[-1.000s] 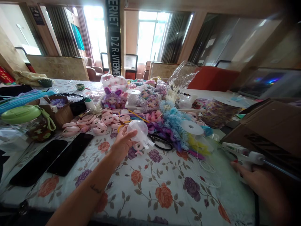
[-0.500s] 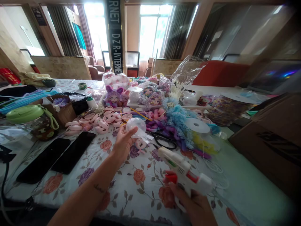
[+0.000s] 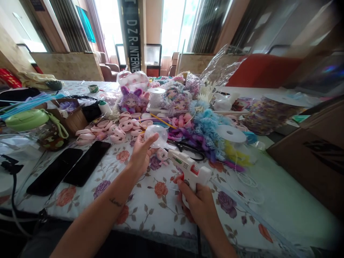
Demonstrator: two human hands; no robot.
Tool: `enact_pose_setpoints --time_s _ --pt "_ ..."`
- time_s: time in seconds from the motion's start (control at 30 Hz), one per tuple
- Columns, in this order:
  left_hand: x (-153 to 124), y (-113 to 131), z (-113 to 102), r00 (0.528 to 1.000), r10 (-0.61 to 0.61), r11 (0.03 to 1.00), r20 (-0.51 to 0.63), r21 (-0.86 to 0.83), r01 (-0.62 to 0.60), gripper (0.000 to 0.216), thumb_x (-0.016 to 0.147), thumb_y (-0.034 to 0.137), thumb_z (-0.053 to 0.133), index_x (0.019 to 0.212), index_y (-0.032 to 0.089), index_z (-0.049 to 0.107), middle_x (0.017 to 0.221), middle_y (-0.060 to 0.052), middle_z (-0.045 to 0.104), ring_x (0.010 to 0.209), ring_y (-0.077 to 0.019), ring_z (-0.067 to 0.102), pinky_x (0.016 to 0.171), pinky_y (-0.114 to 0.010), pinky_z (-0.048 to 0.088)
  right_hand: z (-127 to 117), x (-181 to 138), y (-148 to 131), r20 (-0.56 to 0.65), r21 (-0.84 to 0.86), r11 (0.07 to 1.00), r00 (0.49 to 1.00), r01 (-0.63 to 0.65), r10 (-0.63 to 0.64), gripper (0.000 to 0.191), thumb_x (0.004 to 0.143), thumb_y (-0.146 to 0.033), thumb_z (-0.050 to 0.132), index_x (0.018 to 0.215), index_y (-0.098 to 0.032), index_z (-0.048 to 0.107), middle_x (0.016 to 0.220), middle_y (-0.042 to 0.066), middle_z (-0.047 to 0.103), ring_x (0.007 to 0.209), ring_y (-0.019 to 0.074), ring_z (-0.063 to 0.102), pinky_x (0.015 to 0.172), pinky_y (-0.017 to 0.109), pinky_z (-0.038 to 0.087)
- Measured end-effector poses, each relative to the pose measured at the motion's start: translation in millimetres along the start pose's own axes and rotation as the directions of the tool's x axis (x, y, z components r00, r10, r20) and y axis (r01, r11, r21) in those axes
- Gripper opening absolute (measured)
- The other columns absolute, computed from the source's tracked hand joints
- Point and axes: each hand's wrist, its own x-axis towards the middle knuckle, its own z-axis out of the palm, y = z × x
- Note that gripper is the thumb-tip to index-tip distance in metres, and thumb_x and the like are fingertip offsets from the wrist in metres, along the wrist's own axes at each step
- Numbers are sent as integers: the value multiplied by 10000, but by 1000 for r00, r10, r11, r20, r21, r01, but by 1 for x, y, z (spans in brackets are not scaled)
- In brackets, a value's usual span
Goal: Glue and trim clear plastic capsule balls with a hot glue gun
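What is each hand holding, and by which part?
The right hand holds a white glue gun by its handle; the left hand holds a clear round piece by its edge.

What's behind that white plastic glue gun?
Beyond the white plastic glue gun, gripped by the right hand, black-handled scissors lie on the white flower-printed cloth. Gun and hand cover some cloth; anything directly behind them, perhaps the scissors' blades, is hidden.

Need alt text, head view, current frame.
Right hand holds a white glue gun aimed toward a translucent round piece in the left hand, over a flowered tablecloth. Pink doll faces lie beyond; two black phones lie to the left.
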Motion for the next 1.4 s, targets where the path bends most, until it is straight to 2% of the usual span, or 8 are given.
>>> enact_pose_setpoints --time_s 0.2,0.37,0.57,0.67,1.0,1.17,1.4 --pt "1 1 -1 1000 10 1000 -1 13 -10 480 681 308 836 1046 207 541 994 -41 659 805 -152 651 635 -246 538 -2 9 -1 50 -101 994 998 31 -26 444 811 -487 551 496 -175 538 315 -29 409 274 95 383 340 221 291" --pt "1 1 -2 1000 -17 1000 1 2 17 477 678 294 837 1050 199 554 1012 -48 673 815 -156 660 694 -270 561 -2 9 -6 81 -111 993 996 32 -23 466 830 -475 524 475 -174 517 360 -17 448 281 90 398 346 219 293" --pt "1 2 1 996 -77 997 -39 -31 76 403 702 283 809 1035 188 602 1030 -49 674 840 -165 666 720 -287 575 -1 8 -8 65 -108 994 998 5 2 394 836 -472 512 759 -121 675 470 6 578 278 93 407 332 227 273" --pt "0 3 2 994 -92 995 -52 -32 90 372 723 273 782 1046 183 619 1036 -56 680 850 -180 671 732 -304 579 -1 8 -7 80 -112 994 997 16 -7 411 838 -470 502 796 -107 689 479 8 586 276 90 400 337 229 281" --pt "-1 4 2 994 -104 994 -39 -16 104 452 671 307 825 1066 203 630 1085 -65 681 918 -203 666 723 -296 564 1 11 -2 63 -79 997 998 12 -7 396 825 -472 525 641 -139 637 383 -20 494 267 87 388 325 211 254" --pt "-2 3 2 994 -103 995 -22 -9 103 456 688 316 818 1085 210 621 1139 -78 664 955 -206 656 721 -295 566 1 17 1 62 -86 995 997 45 -40 382 812 -453 523 621 -141 632 413 1 533 304 98 436 336 205 275" --pt "-1 3 1 994 -106 994 -14 -18 105 480 677 310 824 1099 198 625 1125 -83 663 939 -203 659 727 -298 566 1 10 -6 69 -140 990 998 10 -1 447 844 -467 511 505 -176 529 306 -27 416 264 99 393 343 216 276"
